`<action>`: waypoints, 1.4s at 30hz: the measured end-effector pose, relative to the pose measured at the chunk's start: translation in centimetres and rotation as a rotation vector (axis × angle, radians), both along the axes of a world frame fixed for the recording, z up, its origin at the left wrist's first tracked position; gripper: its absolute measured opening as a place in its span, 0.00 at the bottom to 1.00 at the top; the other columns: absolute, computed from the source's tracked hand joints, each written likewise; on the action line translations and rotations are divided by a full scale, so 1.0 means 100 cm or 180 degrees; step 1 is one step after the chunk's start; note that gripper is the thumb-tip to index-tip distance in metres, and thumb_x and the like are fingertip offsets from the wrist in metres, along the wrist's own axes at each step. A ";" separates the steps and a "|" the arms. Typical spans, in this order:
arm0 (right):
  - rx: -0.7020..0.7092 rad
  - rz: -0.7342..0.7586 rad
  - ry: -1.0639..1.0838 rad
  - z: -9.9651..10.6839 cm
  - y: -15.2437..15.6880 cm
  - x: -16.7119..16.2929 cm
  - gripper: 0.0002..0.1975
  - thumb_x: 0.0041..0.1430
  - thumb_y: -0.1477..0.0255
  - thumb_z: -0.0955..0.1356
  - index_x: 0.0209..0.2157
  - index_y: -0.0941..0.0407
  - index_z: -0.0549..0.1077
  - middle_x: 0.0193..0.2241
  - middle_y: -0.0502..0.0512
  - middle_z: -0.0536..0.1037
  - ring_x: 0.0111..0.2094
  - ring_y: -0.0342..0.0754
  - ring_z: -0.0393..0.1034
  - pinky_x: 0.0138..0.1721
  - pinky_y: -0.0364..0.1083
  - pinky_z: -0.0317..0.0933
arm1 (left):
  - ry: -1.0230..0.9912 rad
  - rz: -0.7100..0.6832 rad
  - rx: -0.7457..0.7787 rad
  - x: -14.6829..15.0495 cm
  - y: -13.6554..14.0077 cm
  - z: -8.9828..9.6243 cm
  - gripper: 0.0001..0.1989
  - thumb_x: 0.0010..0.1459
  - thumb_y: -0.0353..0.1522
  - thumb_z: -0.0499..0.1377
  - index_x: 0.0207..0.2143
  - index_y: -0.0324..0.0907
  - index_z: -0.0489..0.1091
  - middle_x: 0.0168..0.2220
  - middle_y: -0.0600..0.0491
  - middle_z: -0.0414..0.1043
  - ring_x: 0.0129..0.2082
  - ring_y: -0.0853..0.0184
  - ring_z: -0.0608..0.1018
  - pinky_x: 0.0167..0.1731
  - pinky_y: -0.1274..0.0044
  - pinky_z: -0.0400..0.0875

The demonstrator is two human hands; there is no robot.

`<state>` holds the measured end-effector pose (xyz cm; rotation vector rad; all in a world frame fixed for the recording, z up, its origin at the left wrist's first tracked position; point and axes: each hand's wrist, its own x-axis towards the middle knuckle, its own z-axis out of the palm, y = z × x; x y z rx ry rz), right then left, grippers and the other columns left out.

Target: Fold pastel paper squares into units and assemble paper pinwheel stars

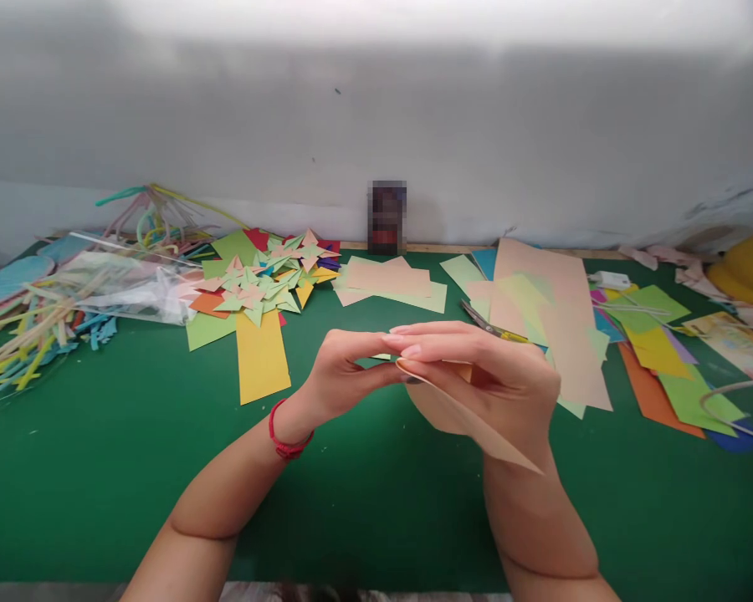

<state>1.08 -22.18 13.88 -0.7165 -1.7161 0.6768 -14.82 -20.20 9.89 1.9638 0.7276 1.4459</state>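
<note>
A sheet of peach-coloured paper is held up over the green table, bent over on itself with its lower corner slanting down to the right. My left hand, with a red cord bracelet at the wrist, pinches the paper's left end between thumb and fingers. From the right, my right hand grips the same sheet, its fingertips meeting those of the left. Part of the paper is hidden behind the right fingers. Beyond the hands lies a stack of peach and pale green paper pieces.
Folded paper stars and a yellow strip lie at back left, beside a clear plastic bag and tangled coloured strips. Scissors rest near large peach sheets. Bright paper and a cable are far right. A pixelated dark object leans on the wall.
</note>
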 end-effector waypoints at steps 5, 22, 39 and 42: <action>-0.0168 0.0143 0.0029 0.003 0.001 -0.001 0.06 0.55 0.70 0.67 0.33 0.49 0.76 0.34 0.50 0.79 0.40 0.50 0.74 0.41 0.51 0.70 | 0.0085 0.0039 0.0003 -0.003 0.001 0.003 0.07 0.50 0.32 0.62 0.34 0.42 0.76 0.23 0.56 0.75 0.20 0.74 0.72 0.21 0.84 0.68; 0.0743 -0.0593 -0.0958 -0.003 0.019 0.019 0.06 0.54 0.68 0.67 0.34 0.49 0.75 0.33 0.50 0.78 0.37 0.48 0.73 0.46 0.53 0.65 | -0.0684 0.0464 0.0481 -0.003 -0.001 0.010 0.08 0.52 0.29 0.60 0.36 0.46 0.74 0.34 0.54 0.77 0.34 0.66 0.78 0.35 0.73 0.76; 0.0956 -0.0572 -0.1149 -0.003 0.022 0.022 0.07 0.58 0.68 0.64 0.35 0.46 0.73 0.33 0.48 0.79 0.37 0.48 0.73 0.49 0.54 0.60 | -0.0408 0.0499 0.0765 -0.021 -0.005 0.025 0.06 0.49 0.28 0.63 0.32 0.45 0.75 0.30 0.54 0.76 0.31 0.67 0.78 0.29 0.76 0.76; 0.1006 -0.0583 -0.1159 -0.003 0.022 0.021 0.07 0.58 0.67 0.64 0.35 0.47 0.74 0.32 0.49 0.79 0.37 0.48 0.73 0.49 0.53 0.61 | -0.0538 0.0399 0.0765 -0.019 -0.005 0.025 0.06 0.49 0.27 0.63 0.32 0.44 0.75 0.29 0.54 0.77 0.30 0.67 0.79 0.30 0.76 0.76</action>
